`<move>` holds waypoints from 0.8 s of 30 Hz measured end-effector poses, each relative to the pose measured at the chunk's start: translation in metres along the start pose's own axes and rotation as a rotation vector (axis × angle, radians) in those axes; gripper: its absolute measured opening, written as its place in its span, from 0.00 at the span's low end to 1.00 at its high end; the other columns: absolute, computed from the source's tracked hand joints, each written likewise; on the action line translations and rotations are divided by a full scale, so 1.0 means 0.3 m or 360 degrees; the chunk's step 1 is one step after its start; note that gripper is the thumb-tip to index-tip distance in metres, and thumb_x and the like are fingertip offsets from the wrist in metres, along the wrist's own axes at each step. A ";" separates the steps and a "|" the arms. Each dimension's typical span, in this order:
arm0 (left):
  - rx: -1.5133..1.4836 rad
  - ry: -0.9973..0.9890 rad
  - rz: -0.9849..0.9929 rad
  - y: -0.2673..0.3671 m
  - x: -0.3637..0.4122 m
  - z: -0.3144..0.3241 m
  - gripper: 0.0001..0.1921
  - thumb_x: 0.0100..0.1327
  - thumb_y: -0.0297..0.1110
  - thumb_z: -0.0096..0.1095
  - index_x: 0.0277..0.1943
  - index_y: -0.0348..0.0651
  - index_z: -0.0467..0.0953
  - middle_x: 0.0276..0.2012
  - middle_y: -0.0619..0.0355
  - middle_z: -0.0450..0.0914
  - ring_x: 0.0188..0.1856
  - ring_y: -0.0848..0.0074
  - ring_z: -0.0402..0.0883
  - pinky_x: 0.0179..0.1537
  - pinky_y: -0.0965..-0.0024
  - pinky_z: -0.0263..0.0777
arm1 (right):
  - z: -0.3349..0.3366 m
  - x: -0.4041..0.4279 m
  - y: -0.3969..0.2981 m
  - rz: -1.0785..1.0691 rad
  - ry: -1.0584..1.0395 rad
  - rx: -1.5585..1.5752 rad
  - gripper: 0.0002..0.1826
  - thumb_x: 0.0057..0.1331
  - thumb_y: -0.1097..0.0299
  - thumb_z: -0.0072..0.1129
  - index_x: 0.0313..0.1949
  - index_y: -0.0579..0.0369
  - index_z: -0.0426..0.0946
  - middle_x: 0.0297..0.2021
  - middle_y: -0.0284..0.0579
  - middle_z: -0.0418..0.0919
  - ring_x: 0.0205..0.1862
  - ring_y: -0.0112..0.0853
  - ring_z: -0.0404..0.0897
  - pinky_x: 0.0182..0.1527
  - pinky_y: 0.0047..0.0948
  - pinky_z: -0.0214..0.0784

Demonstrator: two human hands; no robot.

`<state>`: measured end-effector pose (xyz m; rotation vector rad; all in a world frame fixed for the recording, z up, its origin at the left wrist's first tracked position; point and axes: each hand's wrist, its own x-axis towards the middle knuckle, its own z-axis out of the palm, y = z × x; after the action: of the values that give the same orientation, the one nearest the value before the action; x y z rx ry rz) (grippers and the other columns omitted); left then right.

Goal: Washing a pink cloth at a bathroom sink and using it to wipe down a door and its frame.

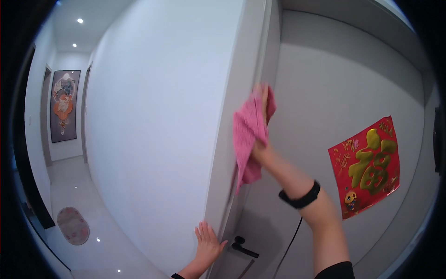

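My right hand (262, 104) is raised and presses a pink cloth (249, 129) against the edge of the grey door frame (226, 115); the cloth covers much of the hand and hangs below it. The hand is slightly blurred. Lower down, my left hand (208, 244) lies flat, fingers apart, where the white wall (156, 104) meets the frame, with nothing in it. A black strap (300, 196) is around my right forearm. Right of the frame is a grey door (306, 87) with a black lever handle (245, 247) near my left hand.
A red decoration with a gold character (369, 167) is on the door. A thin black cable (291, 244) hangs below my right forearm. At the left, a hallway holds an oval mat (73, 226) on the glossy floor and a framed picture (65, 106) at its end.
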<state>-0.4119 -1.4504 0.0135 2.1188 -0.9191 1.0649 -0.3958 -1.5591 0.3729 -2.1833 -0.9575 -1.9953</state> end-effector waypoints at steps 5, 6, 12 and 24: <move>0.0072 0.0181 0.0001 -0.021 -0.013 0.070 0.43 0.46 0.44 0.66 0.53 0.17 0.52 0.55 0.26 0.51 0.60 0.37 0.49 0.55 0.33 0.45 | -0.057 0.502 0.163 0.0152 0.0194 -0.0335 0.40 0.56 0.68 0.50 0.64 0.52 0.39 0.63 0.66 0.34 0.62 0.60 0.48 0.61 0.42 0.50; 0.0091 0.0169 -0.0015 -0.019 -0.019 0.071 0.42 0.45 0.45 0.66 0.52 0.18 0.53 0.55 0.27 0.51 0.60 0.38 0.50 0.55 0.34 0.45 | -0.063 0.594 0.201 0.0154 0.0234 -0.0393 0.40 0.55 0.68 0.51 0.64 0.51 0.40 0.63 0.67 0.36 0.61 0.60 0.51 0.60 0.42 0.51; 0.0143 0.0293 -0.0007 -0.056 -0.041 0.064 0.40 0.43 0.46 0.66 0.50 0.22 0.55 0.53 0.30 0.55 0.59 0.41 0.51 0.55 0.33 0.45 | -0.047 1.135 0.414 -0.0044 -0.0224 -0.1997 0.21 0.61 0.60 0.40 0.53 0.50 0.66 0.55 0.47 0.65 0.56 0.42 0.62 0.58 0.43 0.51; -0.0117 0.0225 -0.0096 0.018 -0.038 0.051 0.42 0.50 0.35 0.61 0.60 0.24 0.43 0.59 0.29 0.45 0.61 0.37 0.45 0.59 0.36 0.40 | -0.033 0.478 0.553 0.0439 0.0238 0.0248 0.27 0.64 0.58 0.37 0.61 0.55 0.50 0.60 0.54 0.52 0.58 0.47 0.58 0.60 0.41 0.45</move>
<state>-0.4145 -1.4613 -0.0029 1.9716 -0.8097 1.1169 -0.3313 -1.6387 0.5670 -1.9334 -0.7210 -1.8573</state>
